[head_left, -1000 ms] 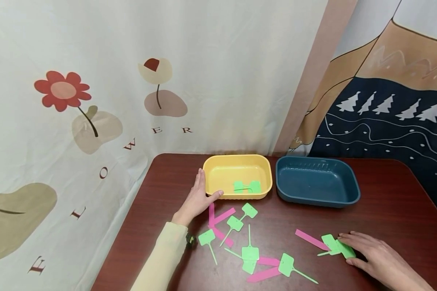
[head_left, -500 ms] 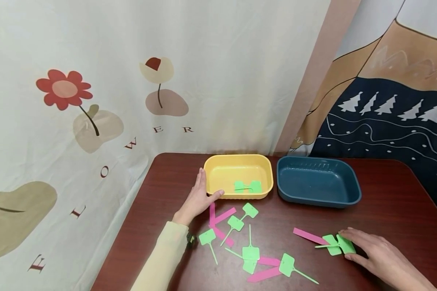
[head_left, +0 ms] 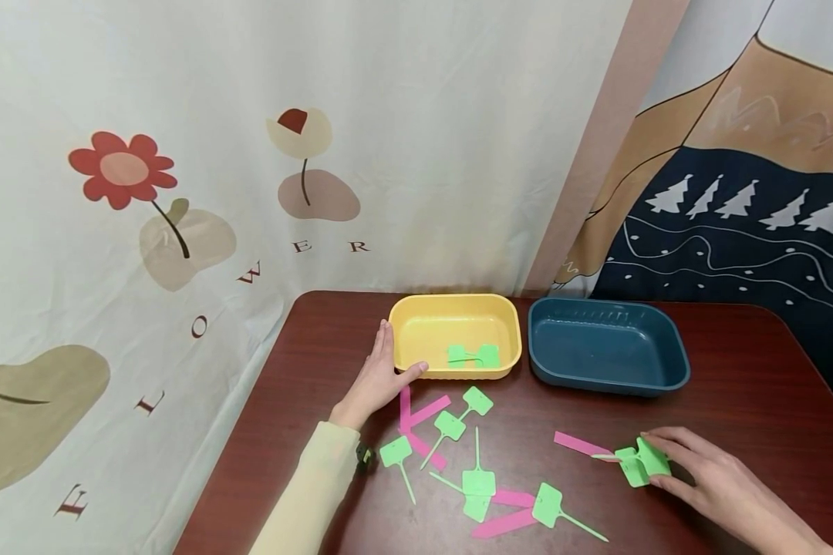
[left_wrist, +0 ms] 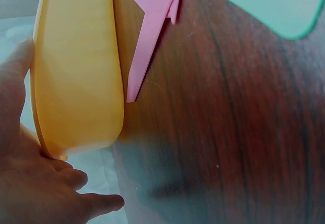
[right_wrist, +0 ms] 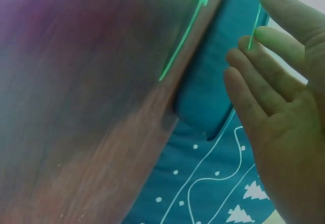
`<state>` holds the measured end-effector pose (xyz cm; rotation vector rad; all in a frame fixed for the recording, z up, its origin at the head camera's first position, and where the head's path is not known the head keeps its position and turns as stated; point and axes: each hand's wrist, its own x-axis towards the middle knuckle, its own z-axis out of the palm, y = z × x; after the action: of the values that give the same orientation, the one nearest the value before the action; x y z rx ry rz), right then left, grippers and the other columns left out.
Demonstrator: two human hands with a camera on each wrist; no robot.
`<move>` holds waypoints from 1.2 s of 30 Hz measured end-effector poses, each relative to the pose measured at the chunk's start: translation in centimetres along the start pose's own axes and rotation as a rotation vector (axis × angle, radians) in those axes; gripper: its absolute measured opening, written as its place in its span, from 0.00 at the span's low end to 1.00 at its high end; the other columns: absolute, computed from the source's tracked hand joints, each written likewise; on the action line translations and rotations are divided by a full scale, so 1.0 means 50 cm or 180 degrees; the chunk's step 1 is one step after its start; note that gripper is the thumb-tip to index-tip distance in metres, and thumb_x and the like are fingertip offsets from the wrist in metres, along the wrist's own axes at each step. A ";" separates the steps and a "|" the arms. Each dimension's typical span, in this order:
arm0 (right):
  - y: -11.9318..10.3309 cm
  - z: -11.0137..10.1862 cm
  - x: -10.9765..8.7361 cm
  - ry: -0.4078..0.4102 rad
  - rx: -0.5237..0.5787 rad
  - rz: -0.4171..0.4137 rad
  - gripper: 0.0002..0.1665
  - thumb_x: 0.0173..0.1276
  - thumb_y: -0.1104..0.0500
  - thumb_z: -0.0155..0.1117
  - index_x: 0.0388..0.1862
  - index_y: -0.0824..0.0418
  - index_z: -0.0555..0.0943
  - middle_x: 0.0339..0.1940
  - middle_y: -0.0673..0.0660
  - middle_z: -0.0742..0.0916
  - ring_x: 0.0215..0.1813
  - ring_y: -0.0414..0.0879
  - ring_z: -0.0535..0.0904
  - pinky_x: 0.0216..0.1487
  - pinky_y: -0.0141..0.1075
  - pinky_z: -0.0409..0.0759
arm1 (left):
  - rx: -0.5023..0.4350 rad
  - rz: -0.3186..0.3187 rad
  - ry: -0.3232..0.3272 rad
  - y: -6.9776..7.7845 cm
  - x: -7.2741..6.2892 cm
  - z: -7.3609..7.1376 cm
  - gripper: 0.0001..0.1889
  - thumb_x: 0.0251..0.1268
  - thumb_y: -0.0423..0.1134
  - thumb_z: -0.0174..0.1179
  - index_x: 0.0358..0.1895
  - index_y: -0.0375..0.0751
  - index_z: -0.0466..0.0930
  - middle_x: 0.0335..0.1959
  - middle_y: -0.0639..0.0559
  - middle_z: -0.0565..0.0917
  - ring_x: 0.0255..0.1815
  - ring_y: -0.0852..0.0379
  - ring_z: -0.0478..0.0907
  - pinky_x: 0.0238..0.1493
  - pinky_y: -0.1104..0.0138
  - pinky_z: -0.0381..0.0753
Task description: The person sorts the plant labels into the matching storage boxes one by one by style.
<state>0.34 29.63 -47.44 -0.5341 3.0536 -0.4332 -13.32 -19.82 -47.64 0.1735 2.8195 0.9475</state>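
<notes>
My left hand point(head_left: 373, 385) rests against the left front corner of a yellow basin point(head_left: 512, 327), its straight fingers along the side and its thumb on the front rim. Two green plant labels point(head_left: 487, 355) lie inside that basin. At the right, my right hand point(head_left: 711, 478) pinches a green plant label point(head_left: 654, 456) between thumb and fingers; in the right wrist view only its thin edge point(right_wrist: 255, 27) shows. Just left of it is another green plant label point(head_left: 630, 467), overlapping a pink plant label point(head_left: 576, 442). Whether this second green label is also held, I cannot tell.
A dark blue basin point(head_left: 604, 347) stands right of the yellow one, at the back of the brown table point(head_left: 736, 370). Several green plant labels point(head_left: 478, 482) and pink plant labels point(head_left: 503, 524) lie scattered in front of the basins. Printed curtains hang behind the table.
My right hand has lifted slightly, raising and tilting the green label in its fingers. The pink label beside it has shifted a little left. My left hand has stayed at the yellow basin.
</notes>
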 end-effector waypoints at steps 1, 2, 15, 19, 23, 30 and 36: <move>-0.002 -0.001 0.002 0.0050 -0.0008 -0.0022 0.31 0.53 0.51 0.85 0.57 0.54 0.87 0.52 0.47 0.83 0.48 0.43 0.80 0.43 0.41 0.86 | -0.0001 0.0001 0.0000 0.000 0.000 0.000 0.61 0.69 0.69 0.58 0.84 0.37 0.28 0.86 0.42 0.33 0.86 0.45 0.38 0.79 0.42 0.48; -0.003 -0.001 0.003 0.0102 -0.0015 -0.0054 0.31 0.52 0.51 0.85 0.56 0.54 0.87 0.52 0.47 0.83 0.48 0.43 0.80 0.43 0.41 0.86 | -0.0001 0.0001 0.0002 0.000 0.000 0.000 0.61 0.69 0.69 0.58 0.84 0.37 0.28 0.86 0.42 0.33 0.86 0.45 0.39 0.79 0.42 0.48; -0.055 -0.021 0.065 0.0500 0.0302 -0.0298 0.35 0.52 0.51 0.86 0.60 0.54 0.85 0.55 0.48 0.83 0.50 0.44 0.81 0.44 0.42 0.87 | -0.0006 -0.0034 0.0001 -0.001 -0.001 0.001 0.61 0.68 0.70 0.58 0.84 0.37 0.28 0.86 0.44 0.31 0.86 0.45 0.37 0.80 0.43 0.48; -0.075 -0.017 0.093 0.0754 0.0342 -0.0517 0.36 0.50 0.54 0.87 0.58 0.56 0.85 0.54 0.49 0.83 0.50 0.44 0.81 0.42 0.37 0.86 | -0.0015 -0.0037 0.0000 0.000 -0.001 0.001 0.61 0.68 0.70 0.58 0.84 0.38 0.28 0.86 0.45 0.31 0.86 0.46 0.37 0.80 0.43 0.48; -0.094 -0.017 0.119 0.0861 0.0402 -0.0616 0.35 0.50 0.53 0.87 0.58 0.55 0.85 0.54 0.48 0.83 0.51 0.44 0.81 0.43 0.36 0.86 | -0.0009 -0.0017 0.0014 0.002 -0.002 0.001 0.61 0.68 0.69 0.59 0.84 0.38 0.28 0.86 0.44 0.32 0.86 0.46 0.36 0.80 0.43 0.47; -0.115 -0.008 0.162 0.1056 0.0485 -0.0842 0.34 0.50 0.54 0.87 0.56 0.58 0.86 0.53 0.50 0.84 0.52 0.46 0.82 0.53 0.20 0.76 | 0.0077 0.0026 0.0062 0.005 -0.002 0.000 0.61 0.69 0.68 0.59 0.83 0.35 0.30 0.86 0.40 0.35 0.86 0.45 0.34 0.79 0.39 0.46; -0.133 -0.003 0.199 0.1114 0.0535 -0.0923 0.35 0.50 0.53 0.87 0.57 0.60 0.85 0.53 0.52 0.85 0.52 0.47 0.83 0.54 0.25 0.80 | 0.0107 -0.0034 0.0039 0.005 -0.004 0.000 0.61 0.68 0.70 0.59 0.84 0.37 0.29 0.86 0.44 0.32 0.86 0.49 0.32 0.79 0.40 0.44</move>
<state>-6.86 20.34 -45.11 -0.9932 3.2217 -0.8688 -13.12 -19.67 -47.45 0.1572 2.8459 0.9024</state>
